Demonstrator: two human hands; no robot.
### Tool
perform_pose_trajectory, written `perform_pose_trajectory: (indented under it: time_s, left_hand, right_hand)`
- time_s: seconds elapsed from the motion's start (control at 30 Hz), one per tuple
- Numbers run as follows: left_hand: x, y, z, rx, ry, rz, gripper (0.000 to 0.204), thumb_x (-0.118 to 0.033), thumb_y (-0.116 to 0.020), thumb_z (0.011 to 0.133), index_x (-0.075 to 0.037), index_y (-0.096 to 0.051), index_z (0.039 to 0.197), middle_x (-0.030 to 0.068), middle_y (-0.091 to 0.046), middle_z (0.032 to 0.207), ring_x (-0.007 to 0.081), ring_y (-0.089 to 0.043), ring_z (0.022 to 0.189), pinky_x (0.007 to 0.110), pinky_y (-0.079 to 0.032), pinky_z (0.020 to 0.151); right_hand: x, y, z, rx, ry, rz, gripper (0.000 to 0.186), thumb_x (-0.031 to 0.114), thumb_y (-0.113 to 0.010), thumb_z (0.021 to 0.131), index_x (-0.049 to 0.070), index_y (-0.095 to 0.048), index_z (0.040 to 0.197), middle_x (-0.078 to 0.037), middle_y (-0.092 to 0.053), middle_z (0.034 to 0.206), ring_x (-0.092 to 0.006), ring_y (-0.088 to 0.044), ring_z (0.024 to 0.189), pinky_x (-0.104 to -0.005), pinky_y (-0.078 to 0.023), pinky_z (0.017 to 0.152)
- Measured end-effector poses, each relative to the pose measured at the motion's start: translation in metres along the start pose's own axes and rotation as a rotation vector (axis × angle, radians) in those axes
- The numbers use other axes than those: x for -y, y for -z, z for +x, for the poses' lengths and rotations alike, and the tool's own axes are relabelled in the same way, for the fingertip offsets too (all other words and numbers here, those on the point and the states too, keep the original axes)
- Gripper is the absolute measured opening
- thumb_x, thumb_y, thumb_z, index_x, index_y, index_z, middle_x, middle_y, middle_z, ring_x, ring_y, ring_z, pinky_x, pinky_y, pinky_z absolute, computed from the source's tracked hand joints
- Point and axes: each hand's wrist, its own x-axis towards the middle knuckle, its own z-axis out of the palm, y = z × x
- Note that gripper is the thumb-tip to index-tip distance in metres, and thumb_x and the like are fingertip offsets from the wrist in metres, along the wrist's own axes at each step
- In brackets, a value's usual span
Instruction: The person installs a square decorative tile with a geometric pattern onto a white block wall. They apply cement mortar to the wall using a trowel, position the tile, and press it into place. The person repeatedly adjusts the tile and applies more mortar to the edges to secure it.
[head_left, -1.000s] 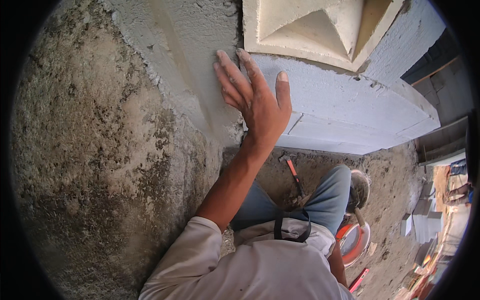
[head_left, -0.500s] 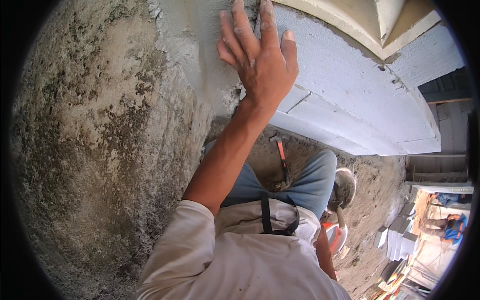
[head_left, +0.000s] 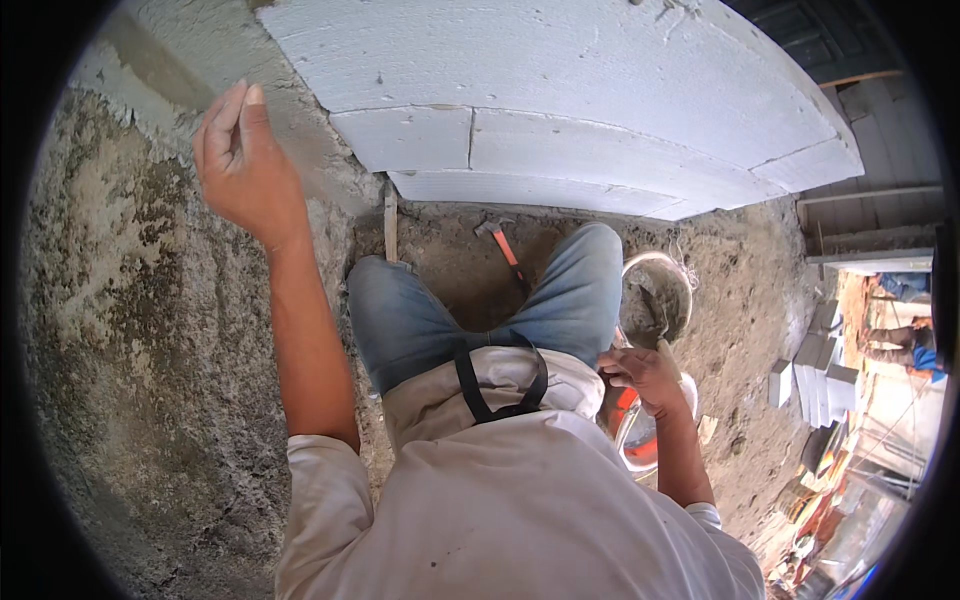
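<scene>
At the upper left of the frame, the bare left hand [head_left: 248, 170], fingers bent toward the thumb with nothing visible between them, hung before the rough grey plastered wall [head_left: 300, 130], contact being indeterminable. Right of centre, the bare right hand [head_left: 645, 378] was the nearer to the pale, slender, rod-shaped handle [head_left: 666, 351]; its fingers were loosely curled, any grip indeterminable, and the handle lay to their right, its long axis sloping from upper left to lower right, its upper end pointing toward the round, mortar-smeared bucket [head_left: 688, 290]. Beyond lay the orange-handled metal hammer [head_left: 507, 248].
</scene>
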Motion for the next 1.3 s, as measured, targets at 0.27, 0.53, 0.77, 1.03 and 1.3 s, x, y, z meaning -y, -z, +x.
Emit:
perform_pose_trajectory:
  time_s: [0.27,0.53,0.77,1.03,1.3]
  left_hand:
    - [-0.005,0.015,0.011,0.204,-0.079,0.087,0.043,-0.030,-0.054,0.110,0.008,-0.068,0.121,0.0195,-0.072,0.120,0.0269,-0.070,0.111,0.038,-0.057,0.100]
    - [0.088,0.065,-0.179,0.904,0.225,0.237,0.038,-0.020,-0.047,0.110,0.001,-0.058,0.139,0.0223,-0.064,0.133,0.0291,-0.070,0.108,0.039,-0.060,0.091]
    - [-0.090,-0.073,-0.283,1.394,0.340,-0.447,0.033,-0.019,-0.057,0.106,0.005,-0.062,0.129,0.0068,-0.066,0.097,0.0093,-0.059,0.079,0.027,-0.048,0.070]
    - [-0.106,-0.125,-0.530,1.831,1.630,0.318,0.066,-0.029,-0.056,0.103,-0.003,-0.031,0.159,0.0222,-0.043,0.155,0.0393,-0.049,0.136,0.055,-0.042,0.113]
    - [-0.047,-0.188,-0.504,1.906,0.850,0.312,0.032,-0.014,-0.056,0.104,-0.005,-0.060,0.134,0.0175,-0.069,0.118,0.0320,-0.074,0.095,0.047,-0.060,0.073]
  right_hand:
    - [-0.049,0.004,0.035,-0.777,0.350,-0.214,0.033,0.023,-0.069,0.099,-0.001,-0.059,0.079,-0.008,-0.056,0.064,-0.0165,-0.051,0.059,-0.0377,-0.044,0.058]
    - [-0.155,-0.049,-0.023,-0.354,-0.230,-0.044,0.049,0.044,-0.063,0.096,-0.002,-0.078,0.102,-0.034,-0.071,0.102,-0.0430,-0.071,0.102,-0.0516,-0.053,0.092]
    - [-0.128,0.141,0.079,-0.984,-0.099,-1.129,0.017,0.020,-0.068,0.090,0.009,-0.077,0.100,-0.013,-0.078,0.102,-0.0318,-0.075,0.094,-0.0484,-0.056,0.076]
    - [-0.052,0.138,0.033,-0.565,-0.181,-1.056,0.031,0.018,-0.069,0.085,-0.001,-0.072,0.109,-0.024,-0.075,0.101,-0.0402,-0.073,0.101,-0.0497,-0.058,0.085]
    - [-0.099,0.040,-0.022,-0.779,-0.111,-0.659,0.047,0.018,-0.063,0.090,0.002,-0.043,0.129,-0.030,-0.070,0.096,-0.0469,-0.071,0.093,-0.0575,-0.056,0.082]
